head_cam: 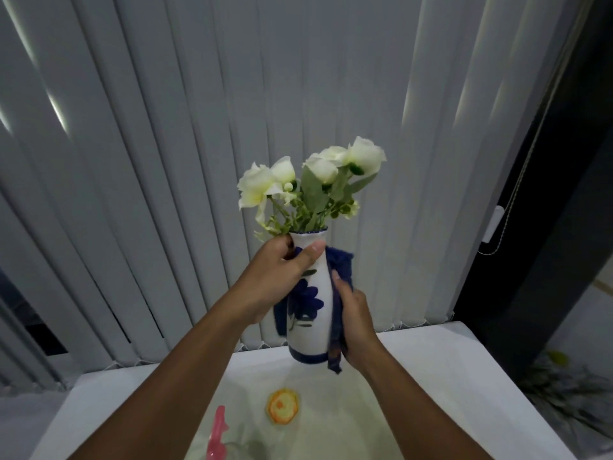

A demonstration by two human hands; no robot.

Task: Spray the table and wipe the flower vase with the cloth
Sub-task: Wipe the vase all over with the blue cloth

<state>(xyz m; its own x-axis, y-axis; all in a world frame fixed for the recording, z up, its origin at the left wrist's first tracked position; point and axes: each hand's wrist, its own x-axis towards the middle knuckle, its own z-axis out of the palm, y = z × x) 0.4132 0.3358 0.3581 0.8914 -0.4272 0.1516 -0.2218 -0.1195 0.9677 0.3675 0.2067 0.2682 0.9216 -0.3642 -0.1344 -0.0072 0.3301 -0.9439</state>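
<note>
Spray bottle (217,433): stood at the table's (447,376) near edge, released; whether spraying was done could not be told.
Left hand (282,277): gripped the vase (310,293) neck, holding it above the table.
Right hand (356,322): pressed the blue cloth (340,270) to the vase's side.
Progress: wiping appeared underway, setting down left.

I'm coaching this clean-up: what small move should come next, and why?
Probably slide the right hand with the blue cloth up the vase. The left hand steadies its neck above the table, and the cloth covers only the far side.
</note>
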